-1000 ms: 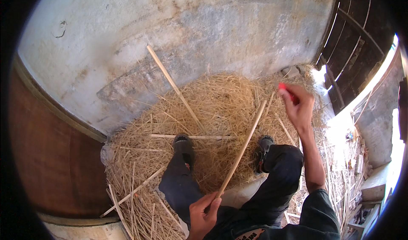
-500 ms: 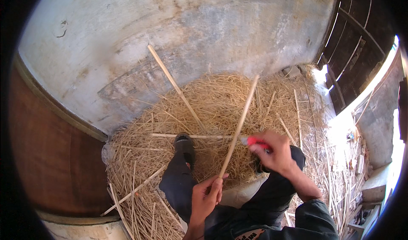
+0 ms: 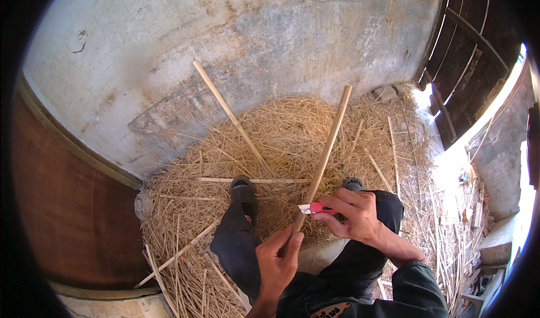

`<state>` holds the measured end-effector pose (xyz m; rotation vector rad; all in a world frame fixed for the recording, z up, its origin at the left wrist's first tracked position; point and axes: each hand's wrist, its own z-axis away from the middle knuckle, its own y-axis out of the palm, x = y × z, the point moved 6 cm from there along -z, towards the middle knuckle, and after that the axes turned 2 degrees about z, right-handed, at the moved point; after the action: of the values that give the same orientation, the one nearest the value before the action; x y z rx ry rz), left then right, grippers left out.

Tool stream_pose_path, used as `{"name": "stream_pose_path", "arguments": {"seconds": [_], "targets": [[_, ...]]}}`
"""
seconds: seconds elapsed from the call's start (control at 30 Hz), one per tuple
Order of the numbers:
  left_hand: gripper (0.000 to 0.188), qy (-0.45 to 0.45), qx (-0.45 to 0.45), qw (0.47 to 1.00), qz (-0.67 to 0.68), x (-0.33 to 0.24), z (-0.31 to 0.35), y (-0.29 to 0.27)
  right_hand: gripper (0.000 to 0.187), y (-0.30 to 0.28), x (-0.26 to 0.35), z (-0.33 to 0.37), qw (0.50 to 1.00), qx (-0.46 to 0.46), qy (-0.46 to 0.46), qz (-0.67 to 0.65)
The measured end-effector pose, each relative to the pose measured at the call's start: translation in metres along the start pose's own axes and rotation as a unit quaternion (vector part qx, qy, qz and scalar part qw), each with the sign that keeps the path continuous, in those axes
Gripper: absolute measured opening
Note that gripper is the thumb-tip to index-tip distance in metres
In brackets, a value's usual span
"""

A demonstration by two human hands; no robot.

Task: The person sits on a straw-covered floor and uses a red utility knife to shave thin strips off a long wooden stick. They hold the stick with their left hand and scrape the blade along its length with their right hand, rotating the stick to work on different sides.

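Observation:
A long, pale strip of wood or bamboo [image 3: 332,138] slants up and away in front of me. My left hand [image 3: 277,259] is closed around its lower end, between my knees. In my right hand [image 3: 354,216] is a red utility knife [image 3: 322,207], its short blade out and lying against the strip just above my left hand. The fingers of my right hand wrap the knife's body and hide part of it. Whether the blade's edge bites into the strip I cannot tell.
Straw-like shavings [image 3: 287,118] cover the floor around my boots. A second strip [image 3: 225,110] leans on the stained wall [image 3: 337,42], and another strip [image 3: 264,180] lies across the shavings. A brown panel [image 3: 79,205] stands left; dark planks [image 3: 472,53] are at the right.
My right hand has brought the knife down and left along the strip, nearer my left hand. The strip has turned slightly, its wider face showing, and its top has shifted up and right.

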<state>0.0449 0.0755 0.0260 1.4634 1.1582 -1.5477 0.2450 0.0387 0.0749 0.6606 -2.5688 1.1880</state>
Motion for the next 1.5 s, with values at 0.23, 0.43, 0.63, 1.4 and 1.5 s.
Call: {"name": "stream_pose_path", "arguments": {"seconds": [0.23, 0.43, 0.63, 1.4, 1.5], "targets": [[0.024, 0.028, -0.001, 0.999, -0.037, -0.009, 0.001, -0.003, 0.028, -0.010, -0.009, -0.006, 0.999, -0.027, 0.019, 0.011], [0.028, -0.008, 0.003, 0.999, -0.050, 0.001, 0.015, -0.009, 0.021, -0.024, -0.036, -0.022, 0.997, -0.036, 0.071, 0.022], [0.028, 0.004, 0.012, 0.996, -0.088, 0.011, 0.026, -0.015, 0.018, -0.040, -0.069, -0.040, 0.987, -0.097, 0.126, 0.020], [0.028, 0.005, 0.000, 1.000, -0.031, -0.003, 0.004, -0.007, 0.028, 0.000, -0.009, 0.000, 0.998, -0.003, 0.020, -0.059], [0.030, 0.033, -0.013, 0.998, -0.056, -0.008, 0.004, -0.005, 0.030, 0.002, -0.001, 0.002, 0.999, -0.001, 0.008, -0.049]]}}
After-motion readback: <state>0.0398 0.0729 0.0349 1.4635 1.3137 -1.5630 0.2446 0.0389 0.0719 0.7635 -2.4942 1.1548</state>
